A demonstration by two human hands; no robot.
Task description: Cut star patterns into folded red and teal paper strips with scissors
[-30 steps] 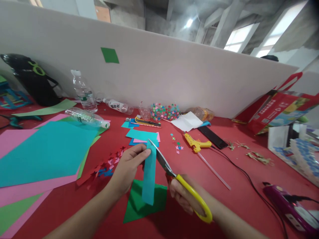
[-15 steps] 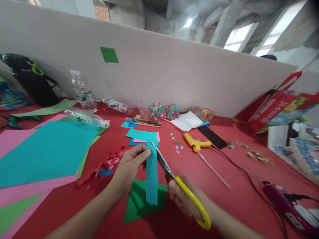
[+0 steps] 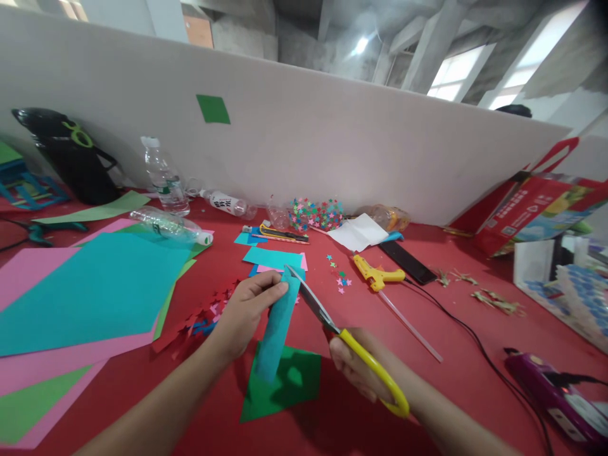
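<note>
My left hand [image 3: 254, 307] pinches a strip of blue paper [image 3: 276, 329] near its top, thumb in front. The strip hangs tilted, its lower end toward the left. Yellow-handled scissors [image 3: 373, 367] are in my right hand [image 3: 356, 361], fingers wrapped round the grips. Their blades reach up and left to the strip's top edge, where the tips lie against or around the paper; I cannot tell which. Under the strip, a green paper sheet [image 3: 301, 380] lies on the red table. Just beyond my hands are stacked blue and pink paper pieces [image 3: 270, 256]. Star cut-outs [image 3: 209, 316] lie left of my left hand.
At left are large coloured sheets [image 3: 95, 291], with a plastic bottle [image 3: 166, 225] lying on them. A yellow glue gun [image 3: 377, 272], a black phone [image 3: 408, 263] and a purple power strip [image 3: 555, 396] are at right. A white partition [image 3: 332, 145] stands behind.
The blue strip's lower end has swung left, from hanging nearly straight to slanting. The scissors and my right hand have shifted slightly right. The view has moved a little.
</note>
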